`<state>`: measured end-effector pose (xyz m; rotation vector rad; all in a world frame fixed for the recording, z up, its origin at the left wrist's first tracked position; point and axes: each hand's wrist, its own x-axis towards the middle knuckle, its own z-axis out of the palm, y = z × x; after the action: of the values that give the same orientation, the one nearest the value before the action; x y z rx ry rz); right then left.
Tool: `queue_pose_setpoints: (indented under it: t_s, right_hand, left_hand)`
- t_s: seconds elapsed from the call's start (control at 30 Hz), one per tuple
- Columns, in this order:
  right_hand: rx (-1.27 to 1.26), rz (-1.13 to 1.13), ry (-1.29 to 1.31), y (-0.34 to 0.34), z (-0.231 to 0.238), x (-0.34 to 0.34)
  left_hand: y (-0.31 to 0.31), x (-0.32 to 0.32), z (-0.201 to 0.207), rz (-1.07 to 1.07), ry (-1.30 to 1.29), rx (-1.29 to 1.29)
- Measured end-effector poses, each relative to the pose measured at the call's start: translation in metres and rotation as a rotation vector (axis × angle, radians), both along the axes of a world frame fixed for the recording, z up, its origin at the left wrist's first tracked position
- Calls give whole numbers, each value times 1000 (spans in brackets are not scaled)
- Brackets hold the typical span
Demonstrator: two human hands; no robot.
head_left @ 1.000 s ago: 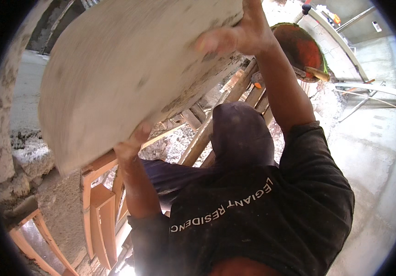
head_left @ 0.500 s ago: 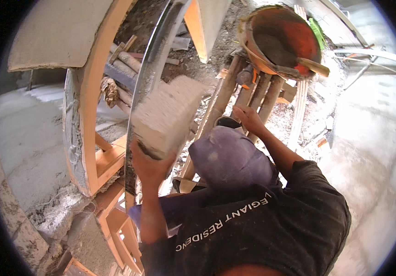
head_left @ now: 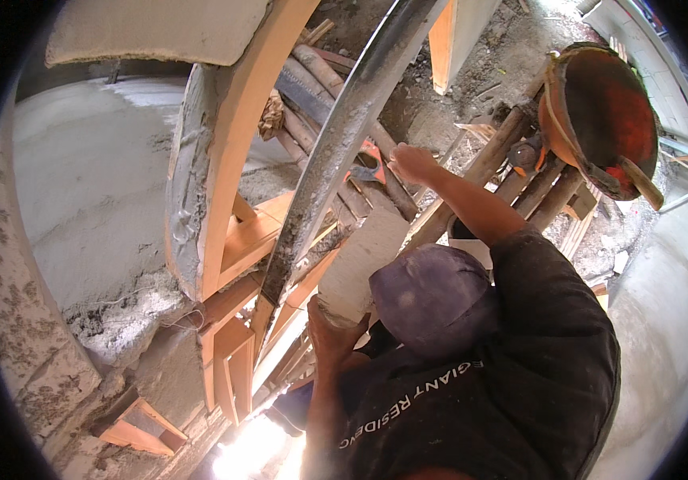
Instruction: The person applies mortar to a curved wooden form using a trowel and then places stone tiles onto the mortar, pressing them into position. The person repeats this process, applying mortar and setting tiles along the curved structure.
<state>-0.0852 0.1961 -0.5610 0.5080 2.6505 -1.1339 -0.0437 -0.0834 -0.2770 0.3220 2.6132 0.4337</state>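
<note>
My left hand [head_left: 334, 332] grips the near end of a pale, rough-faced masonry block [head_left: 364, 260]. The block is tilted and lies against my raised knee [head_left: 433, 298], which is covered in dusty purple-grey cloth. My right hand [head_left: 414, 164] reaches beyond the knee with its fingers curled closed. Whatever it may hold is hidden. Just left of it an orange-handled tool [head_left: 369, 162] lies on the round poles, its kind unclear. Left of the block runs a long dark curved bar [head_left: 344, 132], smeared with cement.
An orange-red bucket [head_left: 556, 120], dark inside, stands at the far right with a wooden handle [head_left: 641, 182] over its rim. A black-and-orange tool [head_left: 526, 156] rests by thick poles [head_left: 494, 152]. Orange wooden frames [head_left: 236, 152] and a plastered wall [head_left: 104, 200] stand at left.
My left hand has brought the block down and closer to my body, off the curved bar. My right hand has moved forward and left from the knee. The view has turned left.
</note>
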Motion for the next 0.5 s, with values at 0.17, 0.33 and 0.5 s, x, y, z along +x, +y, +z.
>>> queue_pose_setpoints:
  t_s: [0.17, 0.33, 0.5]
  right_hand:
    - [-15, 116, -138, -32, -23, -3]
    - [-83, 50, -179, -52, -19, 15]
    - [-302, -132, -111, -41, 4, 50]
  left_hand:
    - [-18, 13, -3, 8, 60, 14]
    - [-17, 5, -4, 76, 1, 45]
    - [-18, -14, -22, 52, 42, 153]
